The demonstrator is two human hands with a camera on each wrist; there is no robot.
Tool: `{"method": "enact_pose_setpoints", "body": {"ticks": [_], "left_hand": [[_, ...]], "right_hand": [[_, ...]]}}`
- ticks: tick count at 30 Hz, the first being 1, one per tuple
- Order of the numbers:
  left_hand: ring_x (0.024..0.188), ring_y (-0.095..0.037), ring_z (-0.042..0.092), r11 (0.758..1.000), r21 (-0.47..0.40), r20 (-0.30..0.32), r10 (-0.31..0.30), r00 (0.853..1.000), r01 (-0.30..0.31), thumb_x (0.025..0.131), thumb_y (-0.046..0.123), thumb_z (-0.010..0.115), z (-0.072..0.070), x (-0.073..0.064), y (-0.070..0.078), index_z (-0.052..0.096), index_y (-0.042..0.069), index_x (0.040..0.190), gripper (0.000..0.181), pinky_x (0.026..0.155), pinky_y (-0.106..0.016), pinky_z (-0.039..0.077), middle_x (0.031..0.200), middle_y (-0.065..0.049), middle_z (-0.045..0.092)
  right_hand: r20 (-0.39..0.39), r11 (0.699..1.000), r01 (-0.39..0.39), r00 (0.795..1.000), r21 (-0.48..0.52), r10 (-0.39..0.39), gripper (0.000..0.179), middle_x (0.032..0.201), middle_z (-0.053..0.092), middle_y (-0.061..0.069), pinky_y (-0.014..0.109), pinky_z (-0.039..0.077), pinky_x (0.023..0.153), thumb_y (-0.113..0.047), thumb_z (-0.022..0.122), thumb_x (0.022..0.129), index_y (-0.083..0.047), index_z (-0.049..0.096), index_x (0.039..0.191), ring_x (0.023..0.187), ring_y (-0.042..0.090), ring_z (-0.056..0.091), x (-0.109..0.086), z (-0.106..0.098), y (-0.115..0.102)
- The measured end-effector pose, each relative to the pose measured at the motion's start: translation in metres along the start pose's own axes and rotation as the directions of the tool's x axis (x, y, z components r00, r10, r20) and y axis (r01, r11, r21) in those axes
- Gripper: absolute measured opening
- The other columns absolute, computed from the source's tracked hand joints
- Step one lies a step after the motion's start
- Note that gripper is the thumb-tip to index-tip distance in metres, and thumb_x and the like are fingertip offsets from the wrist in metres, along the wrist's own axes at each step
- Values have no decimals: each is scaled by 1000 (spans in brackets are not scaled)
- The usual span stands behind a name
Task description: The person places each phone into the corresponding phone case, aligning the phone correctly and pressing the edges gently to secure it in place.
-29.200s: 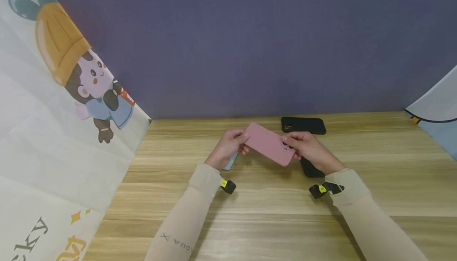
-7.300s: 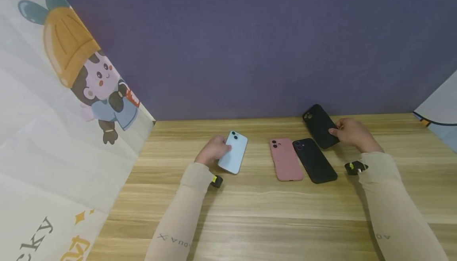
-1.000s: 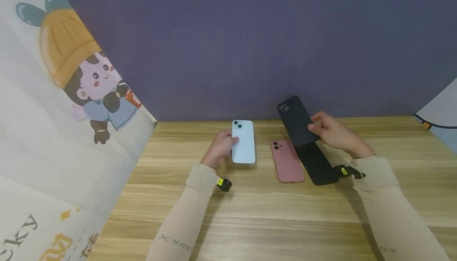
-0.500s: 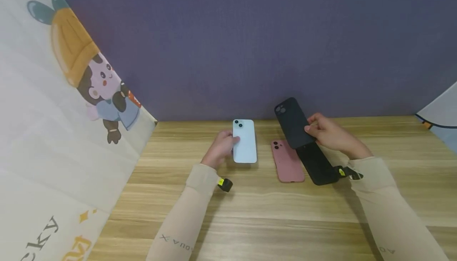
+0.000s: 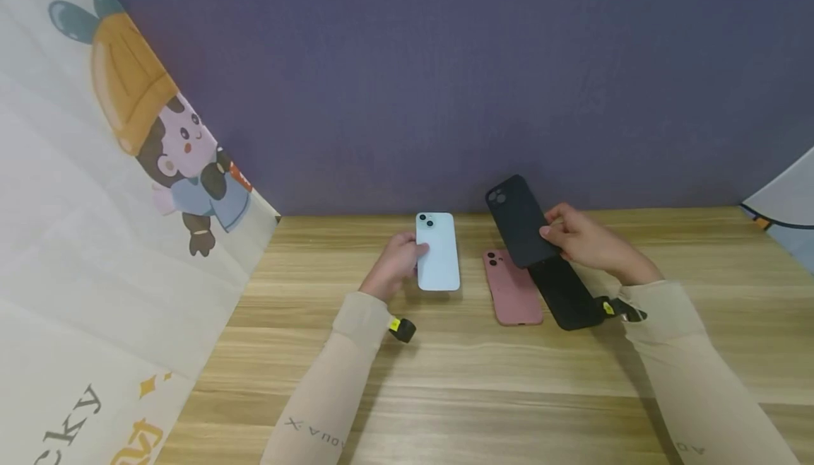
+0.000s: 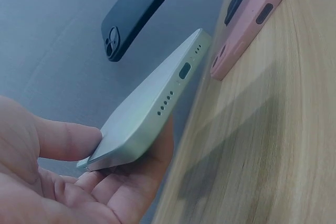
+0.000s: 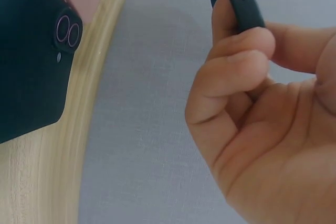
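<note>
My left hand (image 5: 396, 263) pinches a pale mint smartphone (image 5: 439, 256) by its left edge, thumb on the back, camera end away from me. The left wrist view shows the phone's port edge (image 6: 184, 71) raised off the wood, its shadow below. My right hand (image 5: 581, 239) pinches a black phone case (image 5: 520, 219) at its lower right edge, tilted, with camera cutouts at the upper left. Under that case lies a second black case (image 5: 566, 295), its upper end covered in the head view. Left of it is a pink phone case (image 5: 514, 292), lying flat.
The wooden table (image 5: 445, 394) ends at a dark blue-purple upright panel (image 5: 413, 83) close behind the phone and the raised case. A pale cloth printed with a cartoon figure (image 5: 191, 161) borders the left side. Another printed panel (image 5: 788, 203) stands at the right.
Since several seconds ago, the mint phone has been lifted and straightened. The black case in my right hand has come left over the other cases, and it drifts slightly left and down in the last second.
</note>
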State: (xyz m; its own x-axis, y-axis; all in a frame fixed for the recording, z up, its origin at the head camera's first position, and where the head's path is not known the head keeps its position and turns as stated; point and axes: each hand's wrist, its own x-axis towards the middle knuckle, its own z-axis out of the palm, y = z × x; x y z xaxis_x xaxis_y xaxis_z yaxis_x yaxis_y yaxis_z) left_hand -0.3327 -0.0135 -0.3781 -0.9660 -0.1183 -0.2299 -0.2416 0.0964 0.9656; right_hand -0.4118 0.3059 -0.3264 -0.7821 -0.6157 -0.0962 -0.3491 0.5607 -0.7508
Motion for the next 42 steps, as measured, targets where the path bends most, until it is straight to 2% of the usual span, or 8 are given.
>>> {"method": "enact_pose_setpoints", "body": {"ticks": [9, 14, 19, 29, 38, 42], "left_hand": [[116, -34, 66, 1000, -15, 7, 4, 1000, -4, 107, 12, 45, 2, 1, 0, 51, -9, 136, 35, 97, -47, 58, 129, -24, 63], [118, -35, 64, 1000, -22, 9, 5, 1000, -4, 108, 11, 44, 3, 1, 0, 50, -9, 137, 36, 99, -47, 57, 131, -24, 62], [118, -36, 64, 999, -32, 10, 3, 1000, -3, 108, 10, 44, 4, 1, 0, 50, -9, 137, 36, 99, -48, 57, 131, -25, 62], [120, -38, 64, 999, -39, 24, 5, 1000, -4, 107, 9, 44, 5, 1, 0, 48, -10, 139, 37, 101, -49, 56, 132, -26, 61], [118, -38, 65, 1000, -23, 52, 11, 999, -10, 108, 10, 43, 3, -4, -3, 47, -10, 139, 37, 99, -48, 57, 131, -27, 62], [117, -37, 65, 1000, -23, 62, 13, 998, -11, 108, 9, 43, 3, -7, -4, 48, -9, 138, 37, 98, -47, 58, 130, -27, 62]], "right_hand": [[12, 1000, 13, 1000, -1, -13, 38, 76, 46, 3, 31, 40, 59, -21, 42, 112, 3, 33, 139, 59, 16, 41, 2, 5, -2], [22, 1000, 5, 1000, 7, -5, 39, 93, 58, 10, 32, 43, 65, -22, 42, 112, 3, 32, 140, 67, 19, 48, 4, 9, -4], [25, 1000, 25, 999, 9, -25, 34, 97, 61, 13, 31, 43, 62, -20, 43, 112, 3, 34, 135, 65, 19, 49, 3, 10, -5], [42, 999, 43, 998, 23, -44, 33, 78, 50, 5, 31, 39, 56, -20, 43, 112, 2, 34, 133, 57, 17, 41, 1, 14, -9], [29, 999, 39, 999, 24, -40, 30, 79, 53, 5, 30, 39, 55, -19, 43, 111, 1, 35, 132, 58, 16, 42, -6, 26, -17], [36, 999, 45, 998, 24, -46, 32, 76, 49, 4, 31, 38, 54, -19, 44, 111, 2, 36, 134, 57, 16, 41, -11, 32, -23]]}}
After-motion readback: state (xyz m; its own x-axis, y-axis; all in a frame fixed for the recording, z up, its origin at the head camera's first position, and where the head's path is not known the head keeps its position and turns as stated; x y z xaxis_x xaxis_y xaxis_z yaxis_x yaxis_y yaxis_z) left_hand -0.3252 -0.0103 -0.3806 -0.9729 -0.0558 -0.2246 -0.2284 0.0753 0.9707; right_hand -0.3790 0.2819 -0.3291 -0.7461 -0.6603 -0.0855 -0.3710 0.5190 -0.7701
